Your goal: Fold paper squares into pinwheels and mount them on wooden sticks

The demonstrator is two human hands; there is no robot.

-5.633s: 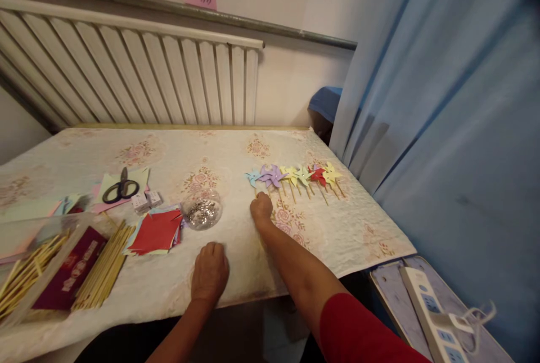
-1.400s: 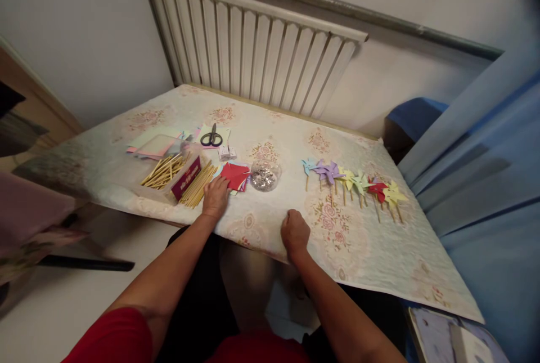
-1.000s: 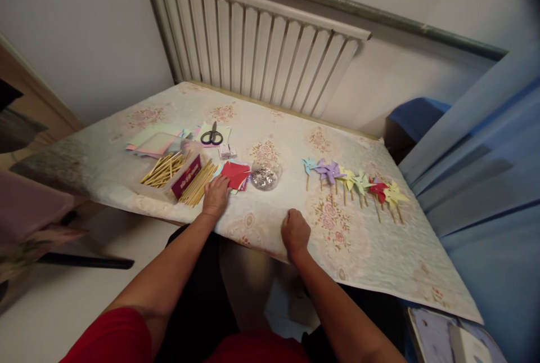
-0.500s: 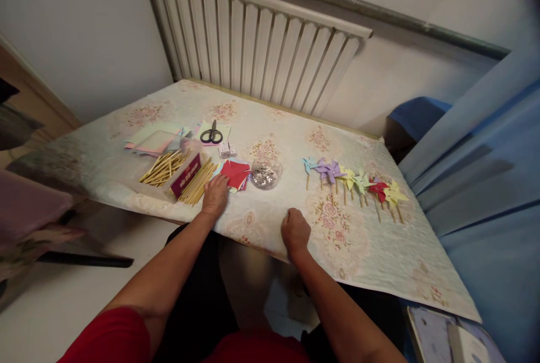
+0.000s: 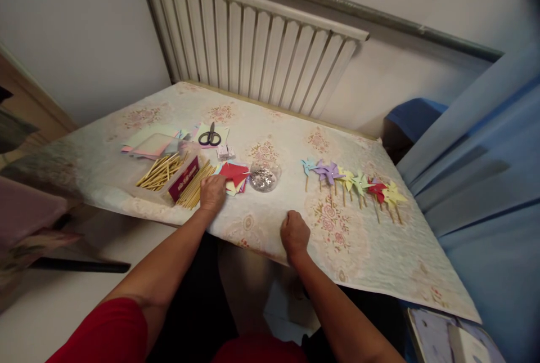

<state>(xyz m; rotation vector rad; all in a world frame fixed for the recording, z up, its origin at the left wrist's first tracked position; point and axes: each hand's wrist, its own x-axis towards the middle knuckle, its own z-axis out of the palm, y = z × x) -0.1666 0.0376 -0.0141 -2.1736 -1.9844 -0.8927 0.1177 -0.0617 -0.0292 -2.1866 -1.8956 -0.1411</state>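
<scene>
My left hand is closed in a pinch on the near-left edge of a red paper piece. The red piece has cut slits and is slightly raised over a pile of coloured paper pieces. My right hand rests as a fist near the table's front edge, with nothing visible in it. Just left of my left hand lies a row of thin wooden sticks. A clear round dish of small shiny metal pieces stands right of the paper pile.
More sticks fill a clear plastic box with a dark red label. Black scissors lie on paper squares, with small white boxes nearby. Several paper pinwheels on sticks line the right side. A radiator stands behind the table.
My left hand has drawn back slightly to the left, its fingers now pinching the red paper and lifting its edge. My right hand has stayed in place.
</scene>
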